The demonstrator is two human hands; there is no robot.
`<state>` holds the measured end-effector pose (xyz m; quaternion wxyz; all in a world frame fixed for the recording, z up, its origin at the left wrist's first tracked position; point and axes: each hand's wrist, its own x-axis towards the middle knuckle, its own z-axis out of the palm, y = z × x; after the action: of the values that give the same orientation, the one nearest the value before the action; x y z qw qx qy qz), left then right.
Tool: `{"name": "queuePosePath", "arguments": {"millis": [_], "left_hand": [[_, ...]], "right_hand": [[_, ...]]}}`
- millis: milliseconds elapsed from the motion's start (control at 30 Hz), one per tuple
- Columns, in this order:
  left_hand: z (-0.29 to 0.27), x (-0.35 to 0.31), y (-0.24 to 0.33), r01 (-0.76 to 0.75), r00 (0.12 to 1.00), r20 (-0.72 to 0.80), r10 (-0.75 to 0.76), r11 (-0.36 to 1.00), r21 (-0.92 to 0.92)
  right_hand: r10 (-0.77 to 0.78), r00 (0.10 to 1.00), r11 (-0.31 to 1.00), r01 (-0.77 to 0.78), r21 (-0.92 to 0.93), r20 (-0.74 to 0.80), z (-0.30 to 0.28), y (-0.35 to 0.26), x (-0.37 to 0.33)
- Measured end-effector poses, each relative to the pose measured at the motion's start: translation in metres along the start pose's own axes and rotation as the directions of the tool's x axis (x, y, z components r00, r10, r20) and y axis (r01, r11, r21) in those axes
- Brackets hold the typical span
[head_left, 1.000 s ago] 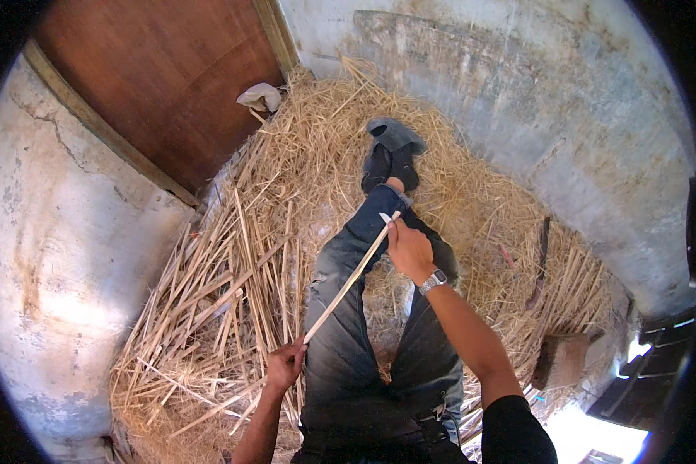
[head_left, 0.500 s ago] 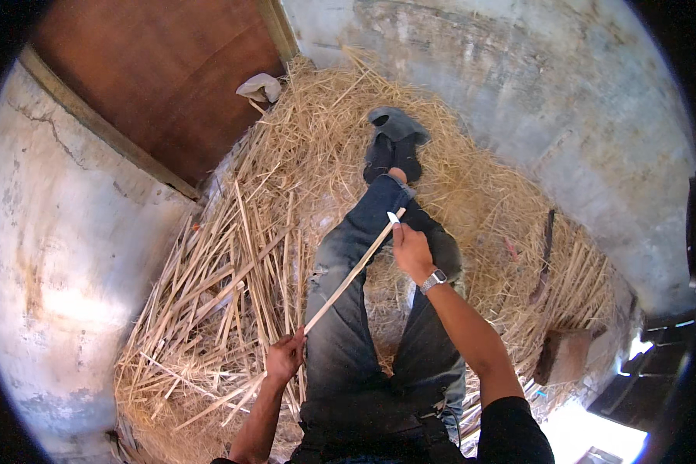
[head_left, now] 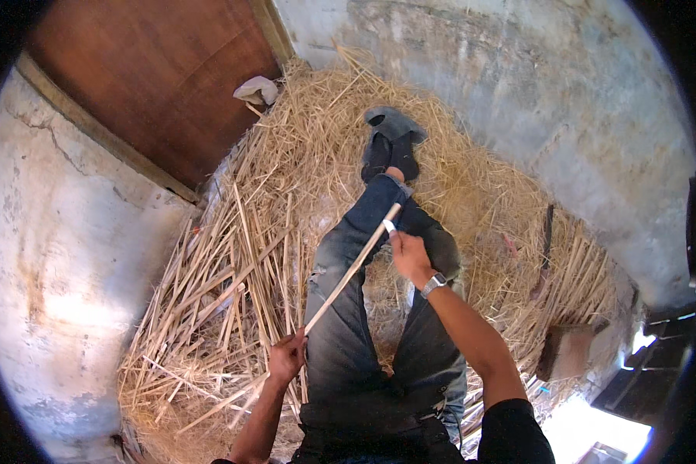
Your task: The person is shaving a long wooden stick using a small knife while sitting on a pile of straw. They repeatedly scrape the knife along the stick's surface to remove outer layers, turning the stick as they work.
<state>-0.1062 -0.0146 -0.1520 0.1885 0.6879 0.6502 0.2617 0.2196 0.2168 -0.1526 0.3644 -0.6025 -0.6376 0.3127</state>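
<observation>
A long pale bamboo strip [head_left: 348, 277] slants across my legs, its far end over my shin. My left hand [head_left: 288, 356] is closed round its near end, beside my thigh. Near the far end, my right hand [head_left: 412, 257] grips a small knife, whose bright blade [head_left: 388, 226] lies against the strip's edge. Its handle is hidden inside my fingers. My jeans [head_left: 336, 309] are beneath the strip, and my crossed feet in dark socks [head_left: 390, 151] rest on the straw.
Loose bamboo strips [head_left: 236, 271] lie piled on my left, among shavings [head_left: 317, 108]. A dark curved blade-like tool [head_left: 547, 247] and a brick-like block [head_left: 564, 353] are at right. A brown door panel [head_left: 155, 85] and plastered walls [head_left: 533, 77] surround the pile. A pale cloth or bag [head_left: 257, 90] lies by the door.
My right hand with the knife has shifted slightly back and left along the strip, away from its far end. My left hand has hardly moved.
</observation>
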Motion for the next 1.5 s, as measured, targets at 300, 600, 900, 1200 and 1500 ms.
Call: {"name": "queuePosePath", "arguments": {"millis": [300,600,900,1200,1500], "left_hand": [[0.012,0.038,0.033,-0.041,0.999,0.0,0.041,0.997,-0.071],[0.003,0.008,0.009,0.053,0.998,0.021,-0.051,0.993,-0.104],[0.004,0.011,0.009,-0.008,0.999,0.036,0.002,0.984,0.179],[0.003,0.011,0.001,-0.028,0.998,0.059,0.024,0.997,0.067],[-0.004,0.012,0.013,0.041,0.998,0.056,-0.041,0.999,-0.002]], "right_hand": [[0.097,0.941,0.99,-0.057,-0.131,0.325,0.029,-0.014,-0.055],[-0.009,0.976,0.999,0.018,0.037,-0.22,-0.013,-0.008,-0.015],[-0.054,0.993,0.996,0.046,-0.081,-0.102,-0.003,0.001,0.021],[-0.078,0.997,0.992,0.076,0.099,0.026,0.005,0.013,0.013],[-0.039,0.96,0.898,-0.087,0.43,0.276,-0.003,0.064,0.021]]}}
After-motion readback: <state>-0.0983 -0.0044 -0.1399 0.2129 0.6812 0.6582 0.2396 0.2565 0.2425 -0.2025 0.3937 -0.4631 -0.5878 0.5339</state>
